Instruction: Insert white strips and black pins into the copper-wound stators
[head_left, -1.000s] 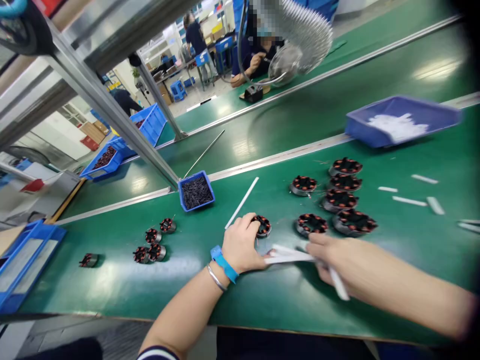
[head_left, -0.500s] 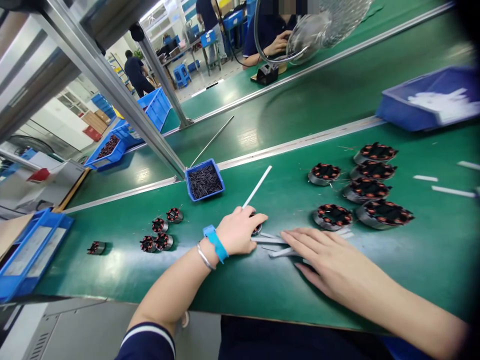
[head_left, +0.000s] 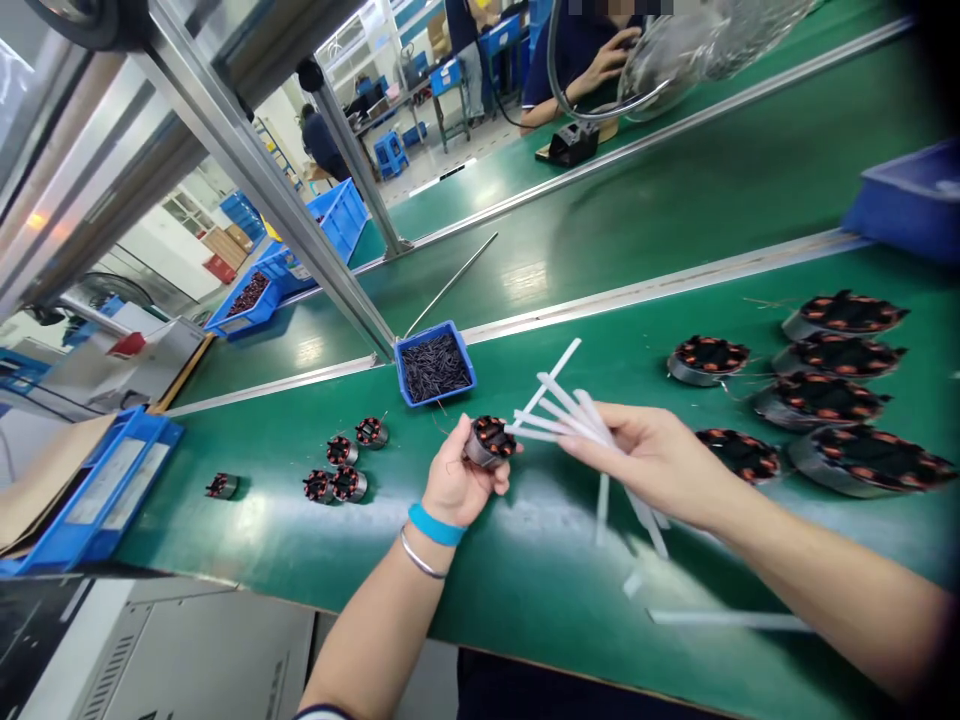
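Note:
My left hand (head_left: 459,475) is turned palm up and closed round a motor stator (head_left: 491,440), a metal ring with copper windings and black insulation. Pinched in my right hand (head_left: 645,455) is a fanned bunch of white strips (head_left: 577,412), their left ends close to the stator. Another white strip (head_left: 568,360) shows behind the bunch's tips. Below the right hand, a few strips hang or lie loose, partly blurred, and one long strip (head_left: 727,620) lies near the front edge.
Several stators (head_left: 832,400) stand on the right, partly behind my right hand; smaller-looking ones (head_left: 349,483) sit on the left. A blue bin (head_left: 436,362) holds thin black pieces. A purple-blue bin (head_left: 911,205) stands far right. Across the bench a co-worker's hand (head_left: 611,60) is near a fan.
My left hand has picked the stator up off the bench and turned palm up. My right hand has gathered white strips from the bench and lifted them. The view has shifted.

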